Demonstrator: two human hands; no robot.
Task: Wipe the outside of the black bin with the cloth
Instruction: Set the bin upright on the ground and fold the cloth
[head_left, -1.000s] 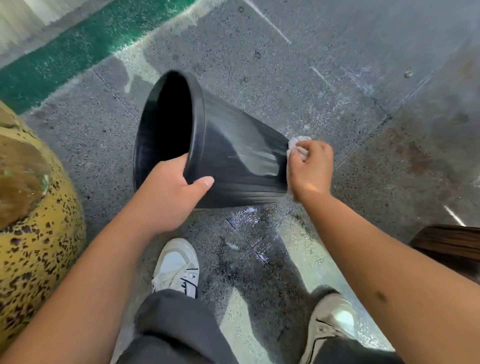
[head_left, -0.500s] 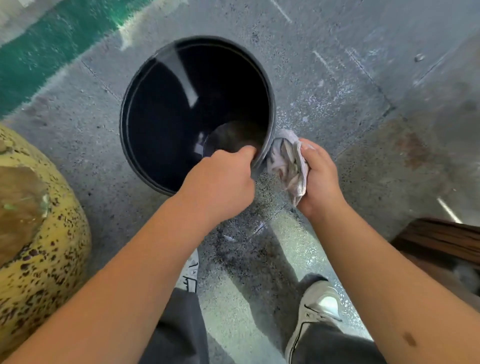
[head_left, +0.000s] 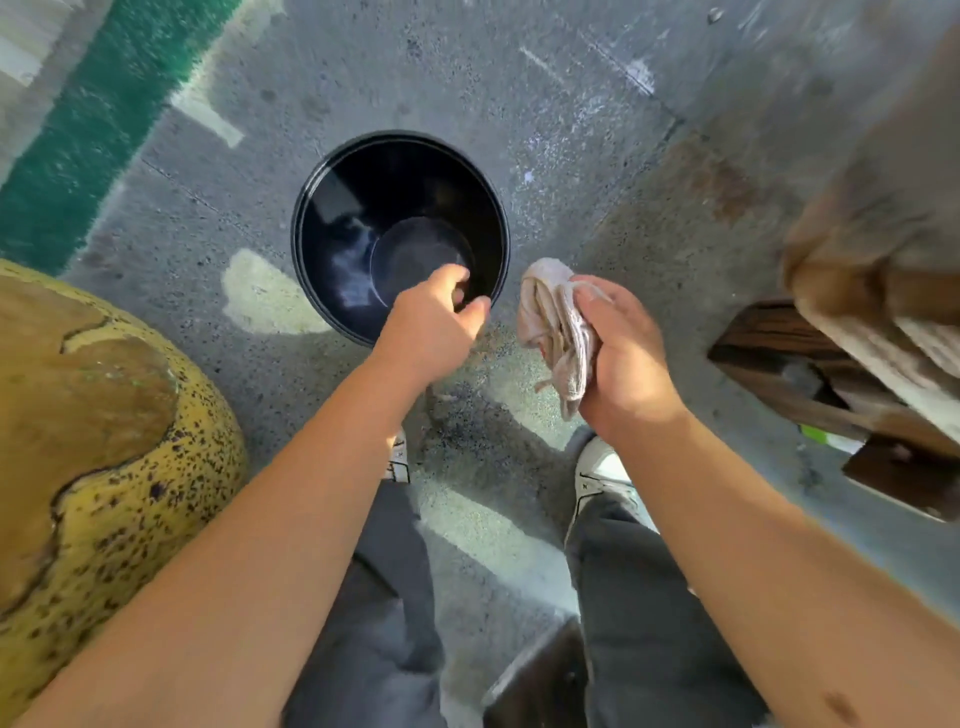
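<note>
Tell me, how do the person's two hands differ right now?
The right hand is closed around a bunched pale cloth, away from the bin; the left hand holds nothing, its fingers loosely curled over the black bin's near rim. The right shows its palm side, the left its back. Both are bare.

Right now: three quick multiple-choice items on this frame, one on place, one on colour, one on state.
1. Where is the crumpled beige cloth?
A. in the right hand
B. inside the bin
C. on the floor

2. Colour of the painted floor stripe at upper left?
A. red
B. green
C. white

3. How is the round black plastic bin positioned?
A. on its side
B. upside down
C. upright, open

Key: 1 A, the right hand grips it; 2 B, the stripe is green; 3 C, its inner bottom shows.
</note>
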